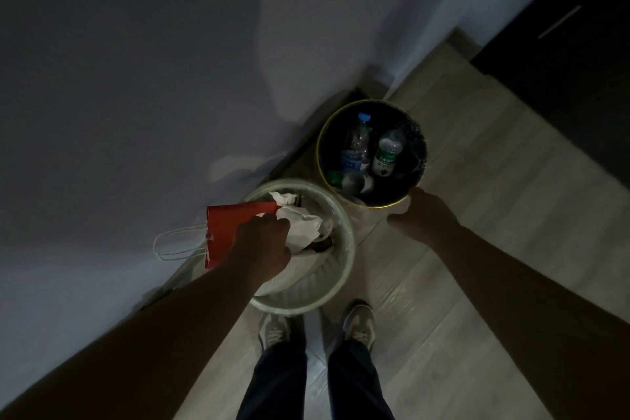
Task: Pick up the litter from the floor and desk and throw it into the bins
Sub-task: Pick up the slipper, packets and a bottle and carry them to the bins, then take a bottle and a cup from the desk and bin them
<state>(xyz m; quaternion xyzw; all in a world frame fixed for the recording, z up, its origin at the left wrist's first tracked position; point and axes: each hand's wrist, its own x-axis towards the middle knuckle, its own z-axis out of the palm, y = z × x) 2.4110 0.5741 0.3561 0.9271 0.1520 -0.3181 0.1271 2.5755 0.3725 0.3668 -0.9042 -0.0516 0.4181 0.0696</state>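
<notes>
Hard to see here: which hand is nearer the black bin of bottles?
Right. The right hand is beside the black bin; the left hand grips a red bag over the white bin.

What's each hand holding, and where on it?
Left hand grips the red paper bag by its side panel, over the white bin. Right hand holds nothing.

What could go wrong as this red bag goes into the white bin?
1. The white bin holds a heap of crumpled paper, so the wide red paper bag in the left hand may sit on top and tip out.
2. Its white handles hang outside the rim and could catch.
3. The right hand at the dark bin might nudge it.
</notes>
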